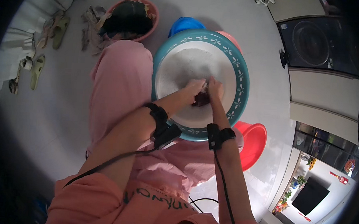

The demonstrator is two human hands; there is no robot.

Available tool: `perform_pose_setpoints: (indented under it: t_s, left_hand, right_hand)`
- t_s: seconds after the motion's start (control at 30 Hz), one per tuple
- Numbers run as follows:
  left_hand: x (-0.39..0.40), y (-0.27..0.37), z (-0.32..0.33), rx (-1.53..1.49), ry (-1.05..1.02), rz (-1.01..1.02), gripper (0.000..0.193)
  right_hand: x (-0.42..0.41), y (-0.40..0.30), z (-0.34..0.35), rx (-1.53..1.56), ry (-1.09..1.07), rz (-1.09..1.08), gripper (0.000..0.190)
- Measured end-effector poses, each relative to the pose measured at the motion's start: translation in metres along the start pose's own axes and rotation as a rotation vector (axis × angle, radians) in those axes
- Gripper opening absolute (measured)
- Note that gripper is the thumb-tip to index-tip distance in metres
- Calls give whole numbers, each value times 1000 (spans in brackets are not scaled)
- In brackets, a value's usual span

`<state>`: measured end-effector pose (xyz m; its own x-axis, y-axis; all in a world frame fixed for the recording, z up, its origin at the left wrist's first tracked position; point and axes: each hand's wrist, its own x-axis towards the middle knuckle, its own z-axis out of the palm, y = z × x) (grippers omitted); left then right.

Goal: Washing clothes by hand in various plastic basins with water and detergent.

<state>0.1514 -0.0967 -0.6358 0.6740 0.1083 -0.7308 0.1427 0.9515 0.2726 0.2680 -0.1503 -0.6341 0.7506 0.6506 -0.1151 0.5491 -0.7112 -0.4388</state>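
Between my knees stands a large round basin with a teal rim and a white flower pattern, holding cloudy, whitish suds. Over its middle, my left hand grips a wet dark-red cloth. My right hand is closed on the same cloth from the other side, the fists almost touching. A whitish, foamy bit of it shows between the fingers. Most of the fingers are hidden from above, and the cloth is too bunched to tell what garment it is.
A pink tub heaped with dark clothes stands at the far left, more clothes beside it. A blue basin and a red bucket touch or adjoin the large basin. Green slippers lie left. Cables trail from my forearm straps.
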Motion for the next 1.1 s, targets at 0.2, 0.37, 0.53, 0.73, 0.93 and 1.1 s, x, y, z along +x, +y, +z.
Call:
perform_pose_setpoints:
  t_s: [0.2, 0.37, 0.53, 0.73, 0.93, 1.1]
  left_hand:
    - [25, 5, -30, 54, 330, 277, 28]
    - [21, 5, -19, -82, 401, 225, 23]
    - [28, -11, -26, -313, -192, 270, 24]
    - [31, -4, -17, -360, -92, 44, 29]
    - [2, 7, 5, -208, -96, 124, 33]
    - [-12, 20, 0, -197, -128, 239, 27]
  right_hand:
    - [-8, -13, 14, 262, -92, 7, 35]
    - [-49, -63, 9, 201, -94, -138, 34]
    - [-61, -81, 3, 140, 125, -149, 23]
    - [-46, -66, 8, -3, 75, -182, 40]
    - [-12, -12, -10, -102, -29, -154, 39]
    - [9, 27, -15, 367, 5, 115, 33]
